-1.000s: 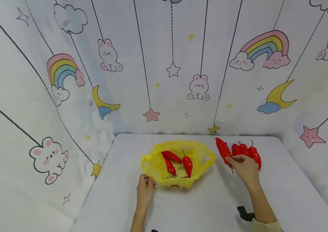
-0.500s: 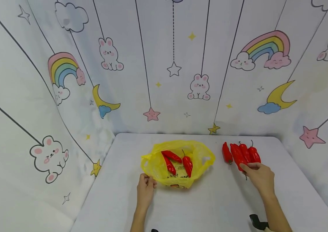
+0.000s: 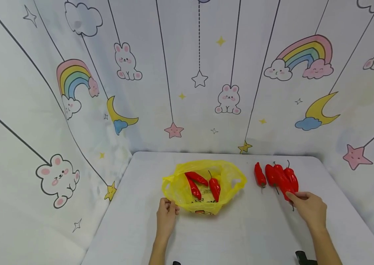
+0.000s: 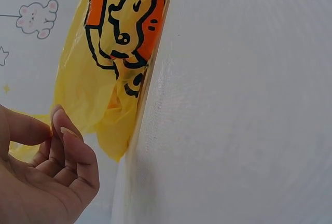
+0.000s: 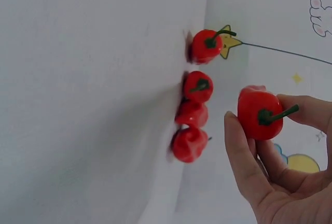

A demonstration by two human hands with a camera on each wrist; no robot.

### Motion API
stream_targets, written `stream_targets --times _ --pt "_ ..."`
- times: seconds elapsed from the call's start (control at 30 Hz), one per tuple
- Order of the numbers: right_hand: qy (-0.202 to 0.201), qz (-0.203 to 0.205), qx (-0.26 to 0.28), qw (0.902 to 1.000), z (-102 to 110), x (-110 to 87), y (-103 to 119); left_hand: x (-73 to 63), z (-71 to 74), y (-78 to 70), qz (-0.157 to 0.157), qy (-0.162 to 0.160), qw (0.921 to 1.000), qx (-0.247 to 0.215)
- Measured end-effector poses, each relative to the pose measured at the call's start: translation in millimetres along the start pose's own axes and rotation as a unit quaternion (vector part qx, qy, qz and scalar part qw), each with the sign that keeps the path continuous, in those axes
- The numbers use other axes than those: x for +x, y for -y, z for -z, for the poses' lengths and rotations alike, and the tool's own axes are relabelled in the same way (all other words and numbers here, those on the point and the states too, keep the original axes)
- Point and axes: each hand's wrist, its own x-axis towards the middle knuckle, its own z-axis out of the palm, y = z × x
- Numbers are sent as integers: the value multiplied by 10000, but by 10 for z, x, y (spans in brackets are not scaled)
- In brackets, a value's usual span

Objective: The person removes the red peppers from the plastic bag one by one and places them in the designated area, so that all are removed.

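Observation:
In the head view my left hand (image 3: 167,217) pinches the front left edge of a yellow plastic bag (image 3: 175,197), which lies with its mouth spread wide. Inside it are three red chili peppers (image 3: 214,188). The left wrist view shows the bag's printed cartoon side (image 4: 124,32) beyond the thumb and fingertips. On the right, my right hand (image 3: 310,209) holds another red chili pepper (image 3: 284,187) near its stem end, between thumb and fingers. In the right wrist view that pepper (image 5: 259,114) is raised off the table, its green stem towards the camera.
Three chili peppers (image 3: 292,177) lie close together at the table's back right, partly covered by the held one. A single chili pepper (image 3: 259,175) lies just left of them. Behind the white table (image 3: 226,235) hangs a cartoon-printed backdrop (image 3: 147,103).
My right hand has carried its chili pepper rightwards, from beside the single pepper to over the group on the right. The left hand has kept its hold on the bag's edge.

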Motion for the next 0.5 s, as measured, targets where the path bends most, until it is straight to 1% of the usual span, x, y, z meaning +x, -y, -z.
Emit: stream_targets --times 0.17,0.3,0.5 --pt "-46 -222 -146 9996 41 20 -146 -2 -3 -3 -18 33 10000 17" --pt "38 -449 -114 9989 54 30 -245 -1 -2 -1 -24 25 9999 95" --pt "12 -636 -204 9978 65 36 -388 -1 -5 15 -41 40 9999 99"
